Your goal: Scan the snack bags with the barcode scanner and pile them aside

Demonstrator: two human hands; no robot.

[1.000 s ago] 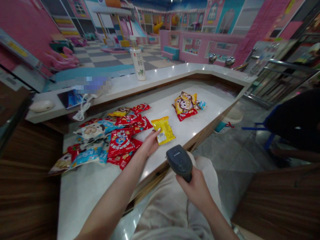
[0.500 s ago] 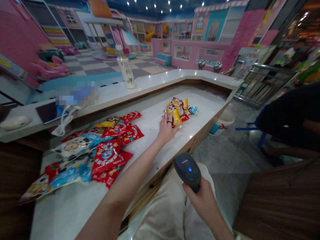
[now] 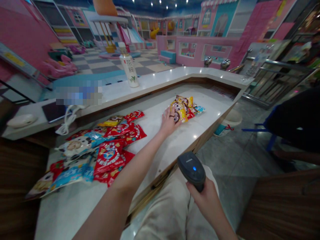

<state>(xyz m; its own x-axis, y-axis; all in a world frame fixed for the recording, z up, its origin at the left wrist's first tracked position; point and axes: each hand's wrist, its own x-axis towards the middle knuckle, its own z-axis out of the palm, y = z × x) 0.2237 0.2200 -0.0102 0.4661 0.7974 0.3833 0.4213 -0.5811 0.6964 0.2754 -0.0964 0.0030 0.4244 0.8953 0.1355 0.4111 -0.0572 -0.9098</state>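
My left hand (image 3: 169,120) reaches out over the white counter (image 3: 175,146), fingers spread flat, touching the near edge of a small pile of yellow and red snack packets (image 3: 184,107). The yellow packet lies on that pile, free of my fingers. My right hand (image 3: 203,200) is low over my lap, wrapped round the grip of a dark barcode scanner (image 3: 192,169) with a blue light lit on top. A larger spread of red, blue and yellow snack packets (image 3: 100,146) lies to the left on the counter.
A white bottle (image 3: 130,69) stands on the raised ledge (image 3: 160,78), with a tablet (image 3: 53,111), a white cable (image 3: 66,121) and a white mouse (image 3: 21,120) at its left end. A bucket (image 3: 228,121) and a blue chair (image 3: 268,133) sit on the floor to the right.
My left hand carried the yellow packet from near the left spread to the right pile and let go of it there. The scanner's blue light came on.
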